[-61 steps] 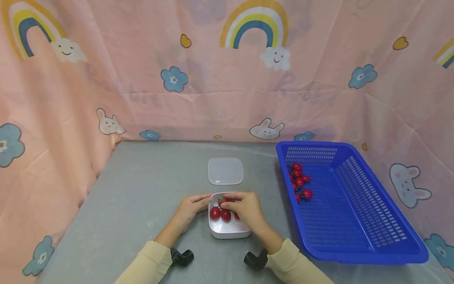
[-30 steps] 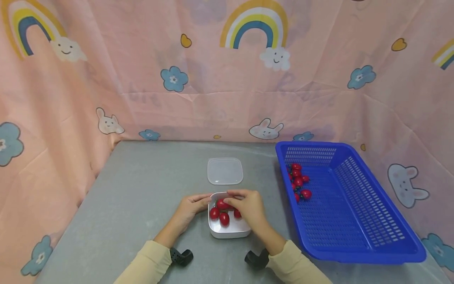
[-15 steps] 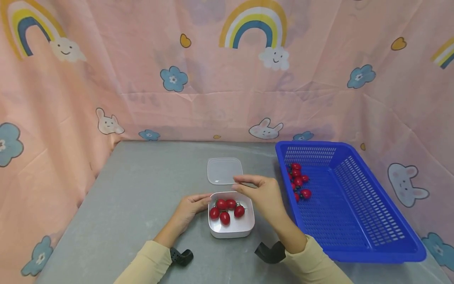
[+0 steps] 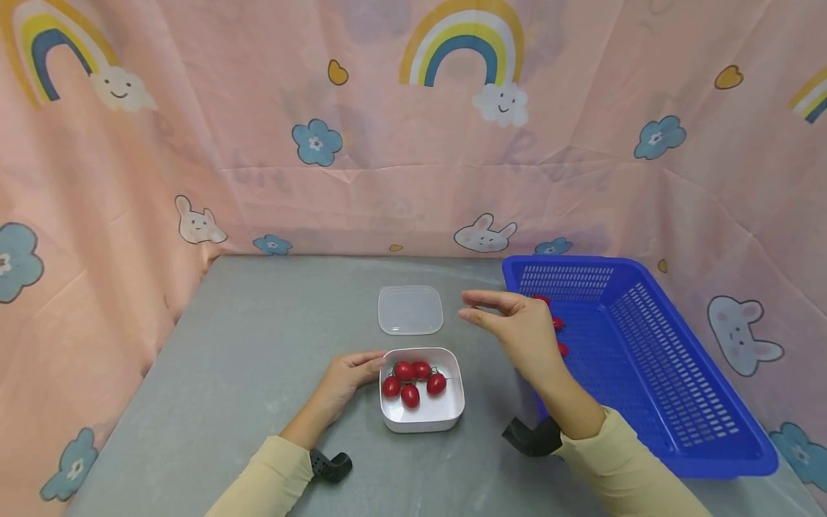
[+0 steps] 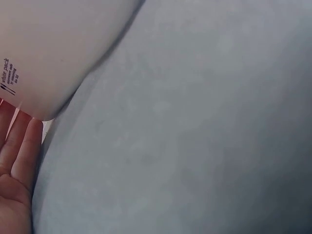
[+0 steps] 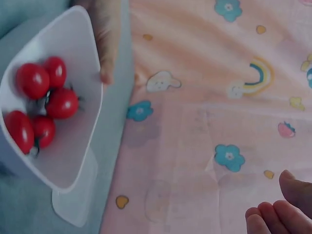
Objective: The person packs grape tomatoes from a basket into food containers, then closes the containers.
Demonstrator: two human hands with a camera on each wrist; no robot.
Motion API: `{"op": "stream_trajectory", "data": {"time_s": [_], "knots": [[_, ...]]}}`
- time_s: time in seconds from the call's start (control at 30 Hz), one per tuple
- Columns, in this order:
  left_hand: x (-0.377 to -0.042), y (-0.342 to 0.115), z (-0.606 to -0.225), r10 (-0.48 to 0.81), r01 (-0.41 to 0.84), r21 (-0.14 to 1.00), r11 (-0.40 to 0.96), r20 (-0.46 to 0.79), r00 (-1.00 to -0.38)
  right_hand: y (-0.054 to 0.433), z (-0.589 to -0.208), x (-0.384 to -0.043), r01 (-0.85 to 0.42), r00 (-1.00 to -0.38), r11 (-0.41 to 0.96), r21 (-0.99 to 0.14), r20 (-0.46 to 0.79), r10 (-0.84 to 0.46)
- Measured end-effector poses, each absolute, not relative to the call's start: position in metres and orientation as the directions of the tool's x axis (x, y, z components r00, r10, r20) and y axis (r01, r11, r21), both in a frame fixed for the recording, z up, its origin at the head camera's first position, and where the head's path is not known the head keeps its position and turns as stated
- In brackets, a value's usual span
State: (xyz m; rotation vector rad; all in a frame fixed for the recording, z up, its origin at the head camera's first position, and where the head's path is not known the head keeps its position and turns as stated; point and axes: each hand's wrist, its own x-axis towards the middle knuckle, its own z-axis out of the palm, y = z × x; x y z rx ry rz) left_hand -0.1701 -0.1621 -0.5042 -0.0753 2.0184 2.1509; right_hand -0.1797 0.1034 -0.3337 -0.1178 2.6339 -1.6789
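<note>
The white food container (image 4: 423, 425) sits on the grey tabletop (image 4: 271, 359) with five cherry tomatoes (image 4: 410, 396) inside, gathered towards its back and left, its front floor bare. At its left back corner I can see the left hand (image 4: 345, 377) touching the outer wall; the left wrist view shows the fingers (image 5: 27, 151) fairly straight and close together, laid along the side under the container's dark lettering (image 5: 7, 73). Beyond the container and to its right, the right hand (image 4: 520, 334) hangs in the air, thumb and forefinger parted with nothing between them, the other fingers bunched together. The translucent lid (image 4: 410, 310) lies flat just beyond the container, apart from it. To the container's right stands the blue plastic basket (image 4: 717, 470), where the loose tomatoes (image 4: 558, 324) are partly hidden behind that hand, so I can't count them. I'd call this a pause in filling the container, with the right hand free. Going on would, I think, call for a reach farther right of the container, over the basket's near edge, and a light pinch on one tomato while the left hand steadies the container; if five is enough, the lid is what's wanted
</note>
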Motion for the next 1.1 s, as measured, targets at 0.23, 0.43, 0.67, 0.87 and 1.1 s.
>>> {"op": "stream_trajectory", "data": {"time_s": [0.23, 0.43, 0.67, 0.87, 1.1], "knots": [[-0.170, -0.162, -0.504, 0.109, -0.171, 0.985, -0.029, -0.167, -0.980, 0.123, -0.326, -0.198, -0.045, -0.999, 0.482, -0.875, 0.030, -0.038], [-0.171, -0.162, -0.504, 0.105, -0.170, 0.984, -0.044, -0.165, -0.981, 0.146, -0.323, -0.219, -0.021, -0.998, 0.487, -0.873, 0.045, 0.038], [-0.171, -0.163, -0.506, 0.110, -0.165, 0.986, -0.035, -0.160, -0.981, 0.183, -0.341, -0.246, 0.042, -0.988, 0.476, -0.879, 0.033, 0.148], [-0.170, -0.163, -0.506, 0.112, -0.167, 0.985, -0.040, -0.162, -0.980, 0.205, -0.360, -0.264, 0.121, -0.975, 0.461, -0.879, -0.017, 0.223], [-0.170, -0.164, -0.505, 0.110, -0.173, 0.984, -0.038, -0.168, -0.980, 0.215, -0.377, -0.277, 0.191, -0.955, 0.360, -0.913, -0.089, 0.282]]}}
